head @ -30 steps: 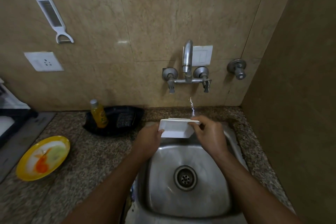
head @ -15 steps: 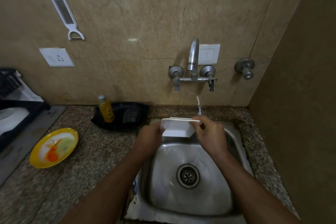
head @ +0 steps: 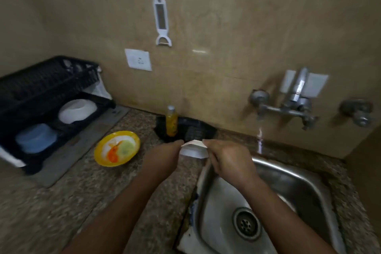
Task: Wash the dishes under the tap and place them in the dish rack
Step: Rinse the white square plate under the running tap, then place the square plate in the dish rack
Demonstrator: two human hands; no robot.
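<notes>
— Beige tiled wall (head: pixel 226 27) behind, speckled granite counter (head: pixel 61 202) below. What sits at the far left of the frame?

— A black dish rack (head: pixel 31 93), with a white bowl (head: pixel 77 110) and a blue bowl (head: pixel 36 138) upside down on its lower tray. Right of it a yellow plate (head: pixel 117 148) with orange and pale smears lies on the counter.

— And at mid-frame?

— A white peeler (head: pixel 161 21) hangs on the wall above a white socket (head: pixel 138 59). Lower, a yellow bottle (head: pixel 171 121) stands in a black tray (head: pixel 191 129).

— Where is the dish?

— The white rectangular dish (head: pixel 193 148) is held above the counter, just left of the sink (head: pixel 309 181). The left hand (head: pixel 162 159) grips its left end, the right hand (head: pixel 228 161) pinches its right end.

— To the right?

— The tap (head: pixel 296 97) runs a thin stream (head: pixel 259 138), well right of the dish, not touching it.
</notes>
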